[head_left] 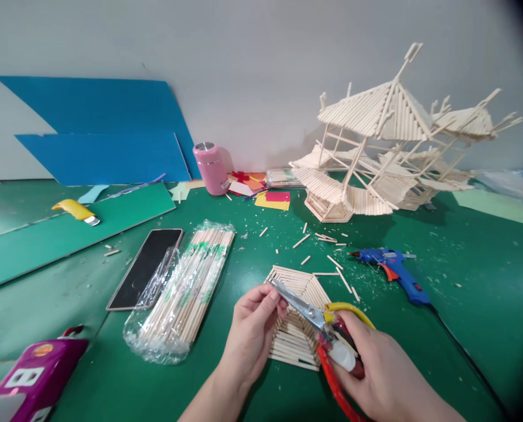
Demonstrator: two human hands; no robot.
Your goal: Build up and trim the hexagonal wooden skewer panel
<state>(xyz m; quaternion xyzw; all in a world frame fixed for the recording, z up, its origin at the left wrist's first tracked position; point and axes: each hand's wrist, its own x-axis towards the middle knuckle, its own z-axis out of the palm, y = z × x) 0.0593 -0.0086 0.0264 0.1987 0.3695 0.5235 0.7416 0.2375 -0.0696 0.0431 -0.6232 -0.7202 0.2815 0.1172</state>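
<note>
My right hand (pixel 375 357) is wrapped round the handles of scissors (pixel 305 308), one yellow and one red. Their blades point up and left and look nearly closed. At the blade tips, my left hand (pixel 256 322) is pinched, thumb against fingers; what it holds, if anything, is too small to make out. Beneath both hands a panel of pale wooden sticks (pixel 291 346) lies on the green table (pixel 239 390), partly hidden by the hands and scissors. Short cut stick pieces (pixel 345 280) lie scattered just beyond the panel.
A blue glue gun (pixel 397 269) with a cord lies right. Bagged sticks (pixel 186 287), a phone (pixel 147 269) and a purple power strip (pixel 41 375) are left. Behind stand a pink flask (pixel 211 170) and a stick pavilion model (pixel 366 152). A yellow cutter (pixel 74 210) rests on green board.
</note>
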